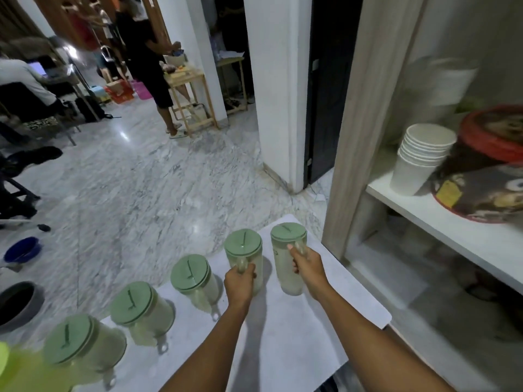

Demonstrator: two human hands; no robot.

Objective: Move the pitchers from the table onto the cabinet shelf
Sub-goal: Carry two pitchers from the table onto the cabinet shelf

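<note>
Several clear pitchers with green lids stand in a row along the far edge of the white table. My right hand grips the handle of the rightmost pitcher, which looks slightly raised off the table. My left hand is closed around the handle of the second pitcher. Three more pitchers stand to the left: one, another and a third. The cabinet shelf is to the right, above table height.
On the shelf stand a stack of white paper cups and a dark round tin with a red rim. A lower cabinet compartment lies below. People stand far back left. A blue bowl and dark bin sit on the floor.
</note>
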